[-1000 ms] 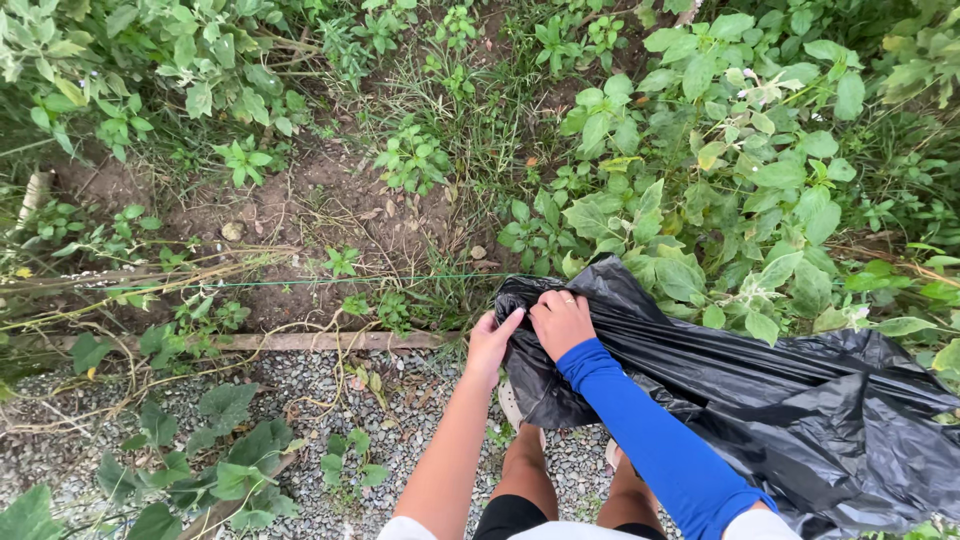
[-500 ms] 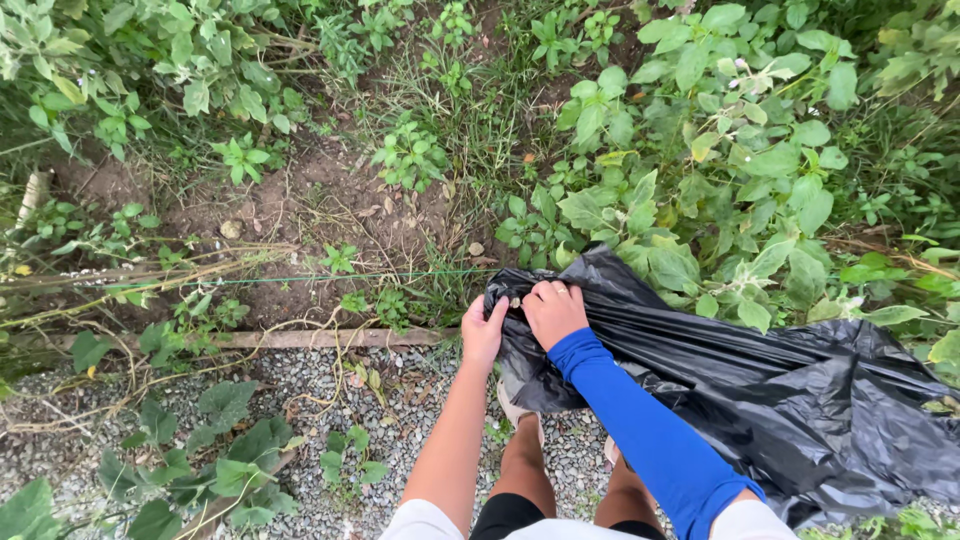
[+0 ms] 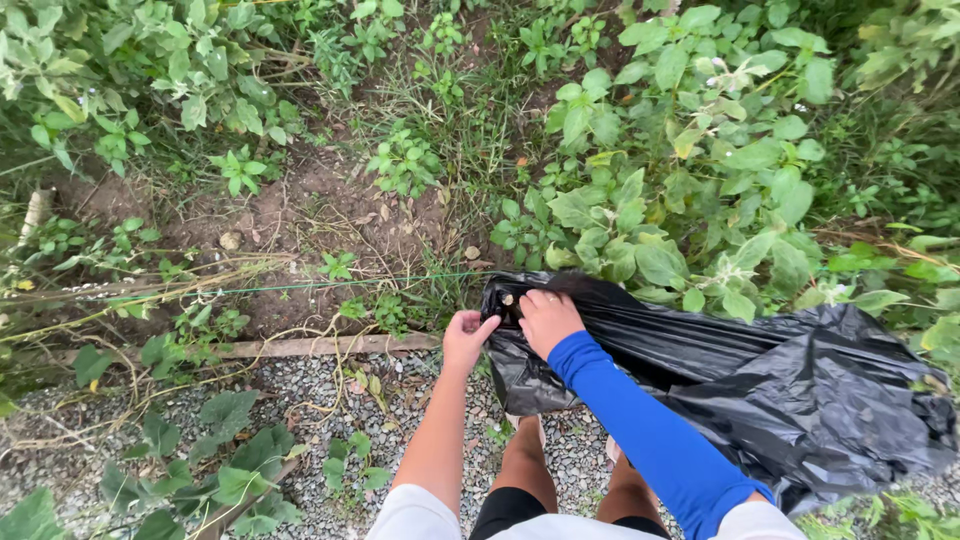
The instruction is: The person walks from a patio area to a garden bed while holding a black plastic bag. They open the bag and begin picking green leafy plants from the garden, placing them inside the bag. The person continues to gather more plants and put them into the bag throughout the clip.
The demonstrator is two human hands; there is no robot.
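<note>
- A black plastic bag [image 3: 760, 390] spreads out to the right of both hands, its gathered end bunched right at them and its bulk trailing away past the right forearm.
- The bag looks glossy and deeply creased, slack rather than taut; its long axis runs from the hands toward the lower right, with the mouth end pointing left at the hands.
- The right hand [image 3: 547, 318], on an arm in a blue sleeve [image 3: 640, 430], is clamped over the bag's bunched end from above.
- The left hand [image 3: 468, 335] sits just beside the right one, fingers curled onto the same edge of the bag; the two hands are close together.
- A wooden strip [image 3: 300, 347] lies left of the hands, along the edge of the gravel [image 3: 300, 400].
</note>
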